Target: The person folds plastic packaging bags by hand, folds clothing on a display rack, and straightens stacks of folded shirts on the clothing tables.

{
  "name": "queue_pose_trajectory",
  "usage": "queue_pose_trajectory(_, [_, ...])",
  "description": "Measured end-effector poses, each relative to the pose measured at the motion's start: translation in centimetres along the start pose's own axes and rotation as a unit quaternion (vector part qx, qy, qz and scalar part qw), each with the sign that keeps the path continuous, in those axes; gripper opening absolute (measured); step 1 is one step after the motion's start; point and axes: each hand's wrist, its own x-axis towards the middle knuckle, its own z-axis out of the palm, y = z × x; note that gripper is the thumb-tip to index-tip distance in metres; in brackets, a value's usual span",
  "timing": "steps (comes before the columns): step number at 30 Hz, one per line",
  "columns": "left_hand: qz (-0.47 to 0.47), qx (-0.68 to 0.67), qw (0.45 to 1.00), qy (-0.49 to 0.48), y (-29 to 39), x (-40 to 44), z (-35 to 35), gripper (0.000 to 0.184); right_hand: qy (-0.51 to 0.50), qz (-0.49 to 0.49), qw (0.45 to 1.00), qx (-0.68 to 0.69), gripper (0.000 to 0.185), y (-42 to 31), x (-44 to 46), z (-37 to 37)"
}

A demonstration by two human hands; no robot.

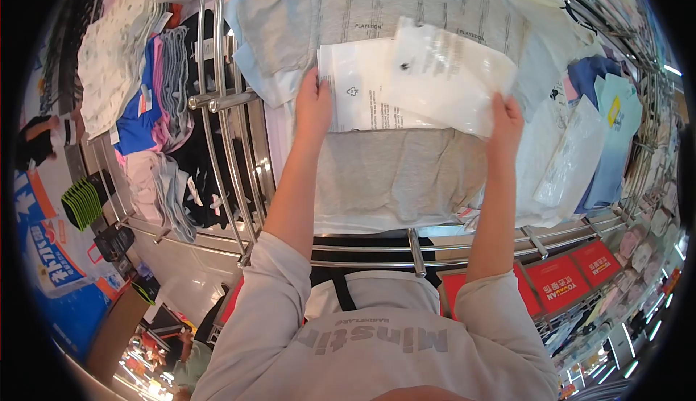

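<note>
My left hand [313, 104] pinches the left edge of a white plastic garment bag [355, 75] printed with small text and a recycling mark. A second, cloudy plastic bag [446, 75] overlaps it on the right and lies tilted. My right hand [505, 120] is closed on that bag's lower right corner. Whether either bag has anything inside, I cannot tell. Under both bags a grey T-shirt [348, 9] with dark streaks and small lettering is spread out. Its middle is hidden by the bags. Pale blue and white garments show beneath its edges.
Metal rails [362, 263] frame the display. Folded clothes [119, 60] are piled on the left rack. Bagged garments [573, 154] and blue tops [609, 133] lie at the right. Red signs [554, 285] line the front edge. Other people are partly visible at left.
</note>
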Motion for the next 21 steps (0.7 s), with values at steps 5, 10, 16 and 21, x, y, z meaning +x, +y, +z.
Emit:
queue_pose_trajectory(5, [-0.016, -0.032, 0.999, -0.012, -0.8, 0.2, 0.2, 0.051, 0.031, -0.003, 0.976, 0.215, 0.028, -2.2, -0.5, -4.5])
queue_pose_trajectory(10, [0.014, 0.044, 0.999, -0.008, 0.4, -0.3, -0.2, 0.058, 0.053, -0.001, 0.955, 0.292, 0.038, -2.8, -1.5, -6.0])
queue_pose_trajectory(16, [-0.001, -0.008, 1.0, -0.009, -0.6, -0.2, 0.0, 0.058, 0.035, 0.058, 0.898, 0.435, 0.038, 0.0, -2.2, -6.3])
queue_pose_trajectory(21, [-0.026, -0.089, 0.995, -0.043, 0.2, 0.0, -0.4, 0.048, -0.024, 0.059, 0.961, 0.268, 0.033, -2.1, -2.8, 1.2])
